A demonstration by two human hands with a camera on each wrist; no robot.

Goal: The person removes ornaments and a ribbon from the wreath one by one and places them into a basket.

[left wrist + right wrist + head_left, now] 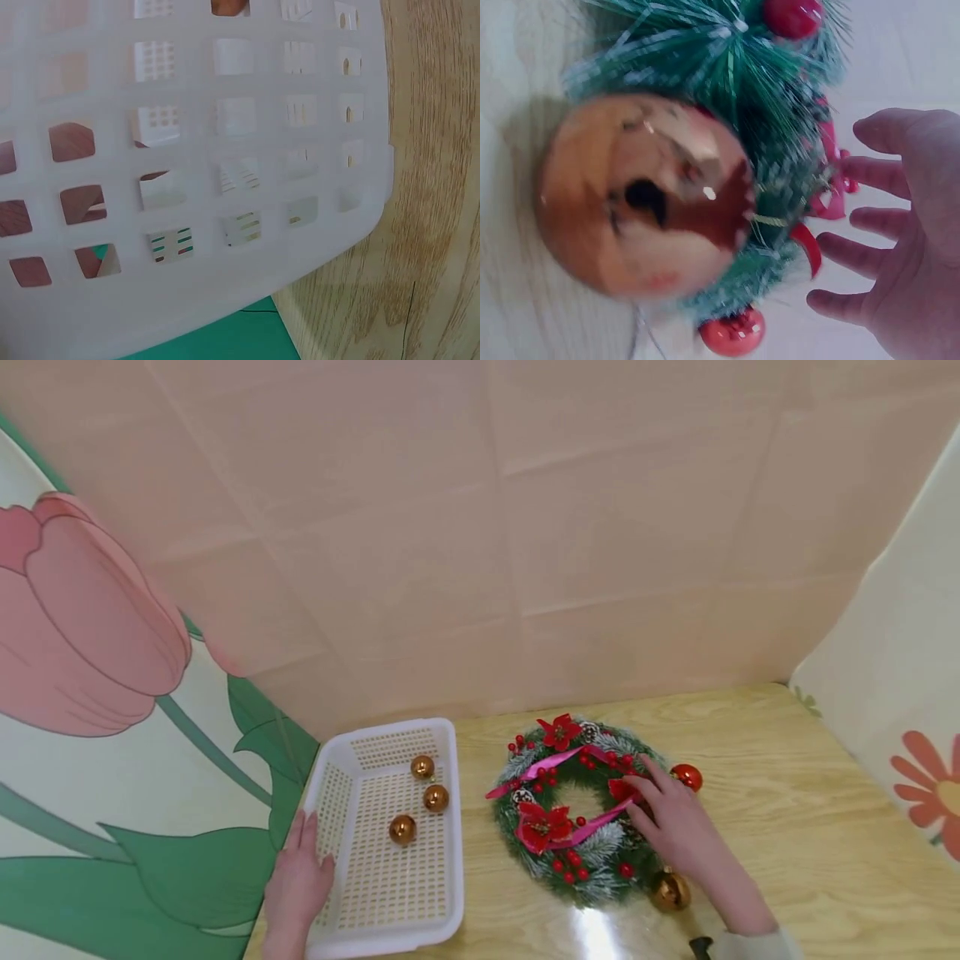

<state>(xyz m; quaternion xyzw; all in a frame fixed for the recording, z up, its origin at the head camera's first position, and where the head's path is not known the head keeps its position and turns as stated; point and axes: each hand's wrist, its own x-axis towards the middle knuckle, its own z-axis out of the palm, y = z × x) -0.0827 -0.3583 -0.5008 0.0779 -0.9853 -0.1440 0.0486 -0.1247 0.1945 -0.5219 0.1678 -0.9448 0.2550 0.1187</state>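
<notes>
A green wreath [600, 847] with frosted tips, red flowers, red berries, pinecones and a pink ribbon lies on the table. Over its right side is my right hand [675, 822], fingers extended and spread beside a red flower; whether they touch it is unclear. Next to the wreath sit a copper-coloured Christmas ball [670, 892], large in the right wrist view, and a red ball [686, 777]. My left hand [296, 881] rests on the left rim of a white plastic basket [456, 860], fingers extended. Three copper-coloured balls [402, 830] lie inside the basket.
The wooden table [810, 802] ends against a pinkish cloth backdrop [510, 527]. A tulip-patterned panel [97, 635] stands at the left and a flower-patterned one [892, 635] at the right. A small dark object [701, 947] lies near my right sleeve.
</notes>
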